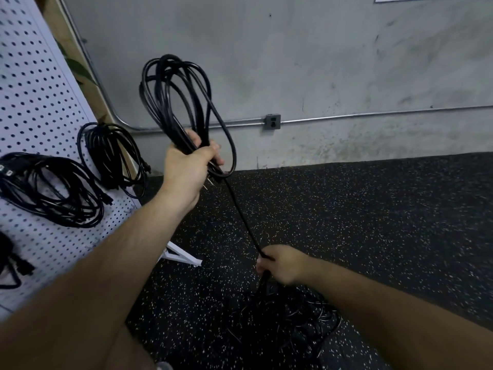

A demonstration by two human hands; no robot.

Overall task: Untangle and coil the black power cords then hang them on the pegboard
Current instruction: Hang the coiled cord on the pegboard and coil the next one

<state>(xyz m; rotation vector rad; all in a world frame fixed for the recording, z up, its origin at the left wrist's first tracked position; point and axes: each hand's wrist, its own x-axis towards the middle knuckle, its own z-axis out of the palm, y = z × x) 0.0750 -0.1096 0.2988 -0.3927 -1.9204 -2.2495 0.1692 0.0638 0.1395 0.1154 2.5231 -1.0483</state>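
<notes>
My left hand (188, 166) grips a black power cord coil (174, 97) whose loops stand up above the fist; plug prongs stick out below the fingers. One strand of that cord (240, 214) runs taut down to my right hand (282, 264), which grips it low over the floor. Under the right hand lies a tangled pile of black cords (290, 319) on the speckled floor. The white pegboard (40, 102) stands at the left. Two coiled cords hang on it, one (112, 156) near its right edge and one (53, 190) further left.
A grey concrete wall with a metal conduit and an outlet box (272, 121) runs behind. The pegboard's white foot (184, 256) rests on the black rubber floor. Another dark cord (10, 263) hangs at the pegboard's lower left edge.
</notes>
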